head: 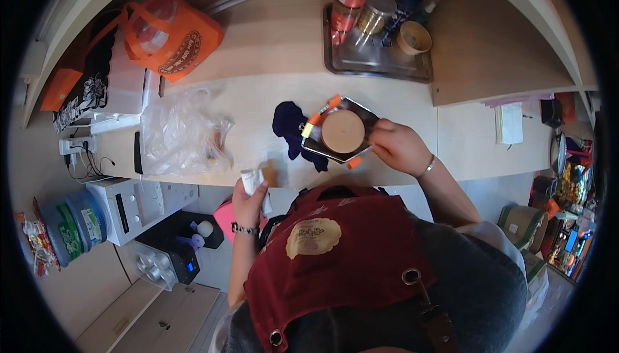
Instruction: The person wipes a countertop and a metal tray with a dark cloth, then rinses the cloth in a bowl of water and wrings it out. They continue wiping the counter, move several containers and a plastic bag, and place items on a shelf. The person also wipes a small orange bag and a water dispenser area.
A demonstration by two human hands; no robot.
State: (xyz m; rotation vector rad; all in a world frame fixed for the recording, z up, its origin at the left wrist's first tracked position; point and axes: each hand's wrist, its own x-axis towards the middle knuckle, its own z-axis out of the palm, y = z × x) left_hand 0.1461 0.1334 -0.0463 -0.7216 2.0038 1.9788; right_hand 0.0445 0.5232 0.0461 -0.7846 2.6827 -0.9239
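Note:
My right hand (pixel 399 147) grips the edge of a dark, glossy, many-sided object (pixel 361 110) with a bright metallic rim. A round tan disc (pixel 343 131) sits in its middle, and orange pieces (pixel 333 101) stick out at its rim. What this object is I cannot tell. Partly beneath it, a dark navy cloth (pixel 287 123) lies crumpled on the desk (pixel 251 111). At the desk's front edge, my left hand (pixel 249 204) pinches a folded white paper or tissue (pixel 251 182). Just beyond that hand is a blurred brown patch (pixel 269 173).
A clear plastic bag (pixel 181 133) lies left, before an orange carry bag (pixel 193 55). Jars (pixel 376 12) and a paper cup (pixel 414 37) stand on a dark tray (pixel 379 70) at the back. A power strip (pixel 77 145) and water dispenser (pixel 140 208) are far left.

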